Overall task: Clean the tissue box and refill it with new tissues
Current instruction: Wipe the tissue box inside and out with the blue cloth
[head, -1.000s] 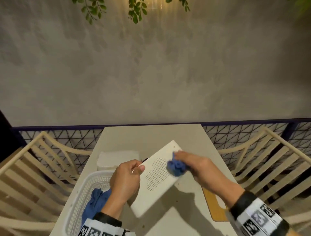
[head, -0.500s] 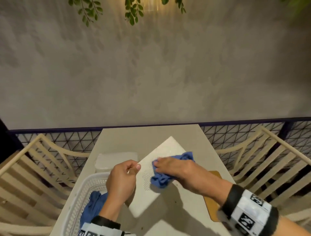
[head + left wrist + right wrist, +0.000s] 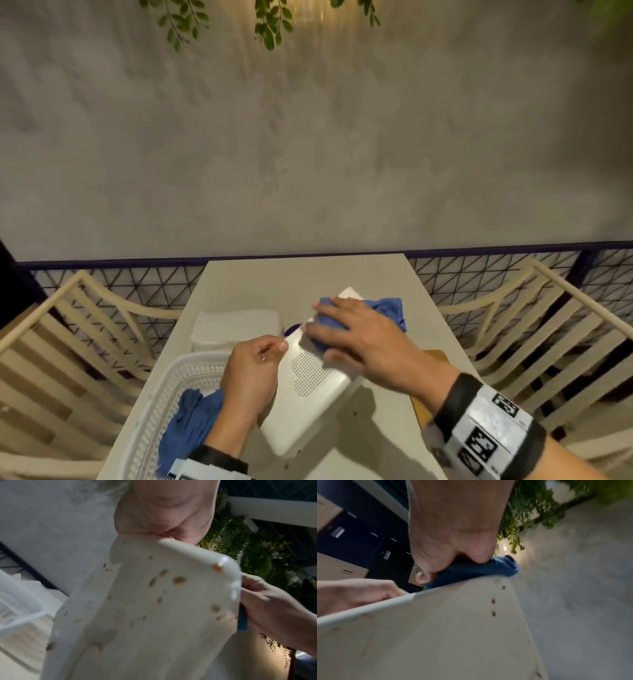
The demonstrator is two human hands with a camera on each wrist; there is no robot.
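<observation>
A white tissue box point(image 3: 308, 394) is held tilted above the table point(image 3: 308, 274), its dotted face up. My left hand point(image 3: 253, 370) grips its left edge, thumb on top. My right hand point(image 3: 356, 335) holds a blue cloth point(image 3: 387, 306) against the far half of that face. In the left wrist view the box point(image 3: 154, 615) shows brown spots, with the cloth point(image 3: 242, 620) under my right hand point(image 3: 274, 608). In the right wrist view the cloth point(image 3: 479, 569) is bunched under my palm point(image 3: 453, 534) on the box's edge point(image 3: 436, 628).
A wrapped pack of white tissues point(image 3: 236, 325) lies on the table left of the box. A white mesh basket point(image 3: 164, 404) at the near left holds another blue cloth point(image 3: 191, 414). A wooden board point(image 3: 421, 407) lies under my right forearm. Slatted chairs point(image 3: 68, 342) flank the table.
My right hand has swept the cloth from the box's right edge across to its left side, then up toward the far end. The cloth is spread wider. My left hand keeps its grip.
</observation>
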